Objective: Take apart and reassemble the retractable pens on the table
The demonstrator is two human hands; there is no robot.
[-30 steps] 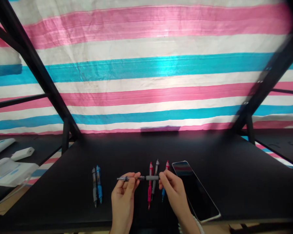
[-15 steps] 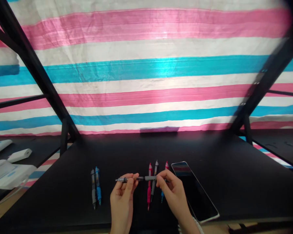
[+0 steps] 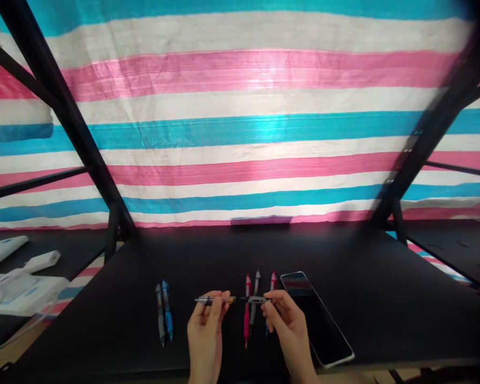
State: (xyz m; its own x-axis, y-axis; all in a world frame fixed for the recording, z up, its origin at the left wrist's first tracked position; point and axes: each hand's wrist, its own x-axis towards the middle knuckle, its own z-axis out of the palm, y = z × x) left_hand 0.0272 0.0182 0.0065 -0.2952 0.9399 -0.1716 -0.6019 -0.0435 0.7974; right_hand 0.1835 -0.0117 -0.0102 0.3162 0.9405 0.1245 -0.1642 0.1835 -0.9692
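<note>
My left hand (image 3: 208,330) pinches the clear dark pen barrel (image 3: 204,300), held level above the table. A small gap to its right, my right hand (image 3: 287,325) grips the grey front section (image 3: 256,300) of the pen, its black end facing the barrel. Under and behind this section lie a red pen (image 3: 246,322) and a grey pen (image 3: 257,280). Another pen with a red top (image 3: 273,278) is partly hidden by my right fingers. Left of my left hand, a grey pen (image 3: 160,316) and a blue pen (image 3: 167,312) lie side by side.
A phone (image 3: 324,325) with a dark screen lies right of my right hand on the black table (image 3: 200,250). Black frame bars (image 3: 84,144) rise at both sides, before a striped sheet (image 3: 240,128). White devices with cables (image 3: 28,288) sit at far left.
The grey front section has come apart from the barrel, and my right hand has moved slightly right with it. The view has tilted up a little.
</note>
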